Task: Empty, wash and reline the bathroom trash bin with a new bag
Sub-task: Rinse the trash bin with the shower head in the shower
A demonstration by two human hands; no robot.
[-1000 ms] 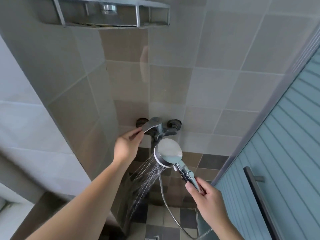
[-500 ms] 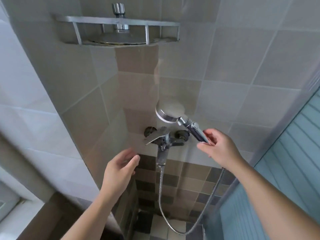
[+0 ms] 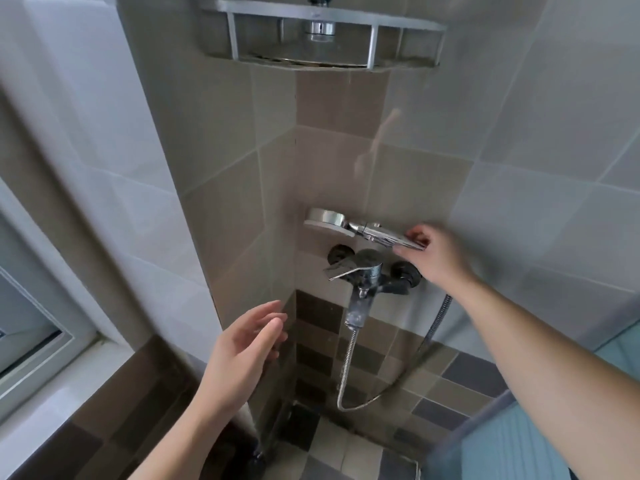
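Note:
A chrome hand shower [image 3: 327,220] lies almost level against the tiled wall, just above the mixer tap [image 3: 367,271]. My right hand [image 3: 433,256] holds its handle at the right end, fingers around it. No water comes from the head. The metal hose [image 3: 348,362] loops down from the tap and back up behind my right forearm. My left hand [image 3: 246,348] hangs below and left of the tap lever, fingers apart, holding nothing. The trash bin and any bag are out of view.
A metal corner shelf [image 3: 322,36] with a chrome fitting is mounted high on the wall. A white window frame [image 3: 52,341] and sill sit at the left. A blue-green panelled door [image 3: 519,448] stands at the lower right. The floor is checkered tile.
The water has stopped. My left hand let go of the tap lever and dropped away. My right hand raised the hand shower from below the tap to just above it.

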